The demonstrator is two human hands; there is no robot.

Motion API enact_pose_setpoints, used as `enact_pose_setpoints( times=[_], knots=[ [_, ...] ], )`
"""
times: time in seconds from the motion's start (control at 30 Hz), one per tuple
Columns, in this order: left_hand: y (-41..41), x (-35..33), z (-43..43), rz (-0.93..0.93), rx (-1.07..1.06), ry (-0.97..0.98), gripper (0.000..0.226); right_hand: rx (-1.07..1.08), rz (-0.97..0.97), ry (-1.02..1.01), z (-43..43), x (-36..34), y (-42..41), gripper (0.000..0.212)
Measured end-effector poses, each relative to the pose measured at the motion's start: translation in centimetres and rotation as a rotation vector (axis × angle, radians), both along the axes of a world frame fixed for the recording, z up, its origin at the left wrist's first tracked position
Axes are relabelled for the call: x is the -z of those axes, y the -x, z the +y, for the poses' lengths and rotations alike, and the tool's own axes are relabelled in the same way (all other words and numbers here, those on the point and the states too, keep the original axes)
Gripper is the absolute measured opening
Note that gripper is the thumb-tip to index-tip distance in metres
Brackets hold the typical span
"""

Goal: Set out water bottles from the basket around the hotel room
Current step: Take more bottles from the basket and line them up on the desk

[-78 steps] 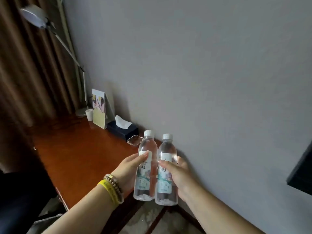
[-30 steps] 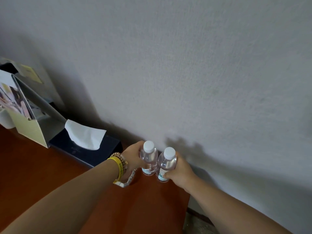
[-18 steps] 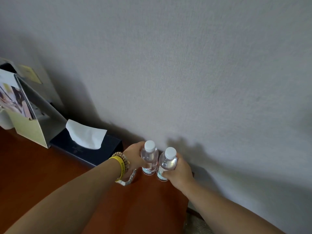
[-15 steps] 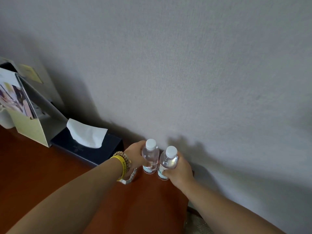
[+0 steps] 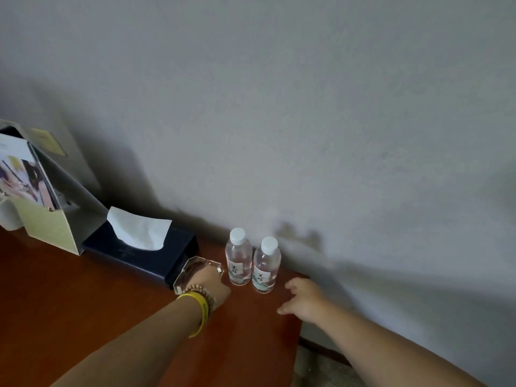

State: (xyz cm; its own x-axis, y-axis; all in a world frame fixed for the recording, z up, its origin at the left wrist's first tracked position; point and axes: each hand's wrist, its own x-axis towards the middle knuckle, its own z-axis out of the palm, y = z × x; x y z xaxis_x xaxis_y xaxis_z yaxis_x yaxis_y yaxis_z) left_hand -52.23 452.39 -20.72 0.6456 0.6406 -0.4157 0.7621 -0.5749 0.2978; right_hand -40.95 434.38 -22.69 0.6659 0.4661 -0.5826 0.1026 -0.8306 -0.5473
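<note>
A: Two water bottles (image 5: 252,262) are standing upright on the wooden desk (image 5: 83,317), side by side, near the far right corner, close to the grey wall (image 5: 307,121).

B: Hands?

A: Right hand (image 5: 303,298) is hovering just right of the bottles, fingers spread, gripping nothing. Left hand (image 5: 208,283) is sitting just left of them, over a clear glass ashtray (image 5: 195,268). Fingers are hidden, so can't tell its grip.

B: Neighbours?

A: Dark tissue box (image 5: 142,254) is lying left of the ashtray, a card stand (image 5: 42,219) beyond it.
</note>
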Motion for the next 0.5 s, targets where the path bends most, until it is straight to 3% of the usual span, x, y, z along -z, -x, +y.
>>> enact_pose_setpoints(
  times=[0.13, 0.23, 0.37, 0.5],
  knots=[
    [-1.0, -2.6, -3.2, 0.192, 0.347, 0.000, 0.049, -0.193, -0.131, 0.120, -3.3, -2.7, -0.6, 0.055],
    [-3.4, -5.9, -7.3, 0.216, 0.575, -0.050, 0.054, -0.274, -0.300, 0.167, -6.3, -5.7, -0.6, 0.026],
    [-6.2, -9.7, -15.5, 0.191, 0.772, -0.104, 0.058, -0.225, -0.328, 0.208, -13.2, -8.6, -0.1, 0.027],
    [-8.2, -10.6, -26.5, 0.200, 1.038, -0.150, 0.052, -0.037, -0.281, 0.174, -24.3, -10.2, 1.7, 0.044]
  ],
)
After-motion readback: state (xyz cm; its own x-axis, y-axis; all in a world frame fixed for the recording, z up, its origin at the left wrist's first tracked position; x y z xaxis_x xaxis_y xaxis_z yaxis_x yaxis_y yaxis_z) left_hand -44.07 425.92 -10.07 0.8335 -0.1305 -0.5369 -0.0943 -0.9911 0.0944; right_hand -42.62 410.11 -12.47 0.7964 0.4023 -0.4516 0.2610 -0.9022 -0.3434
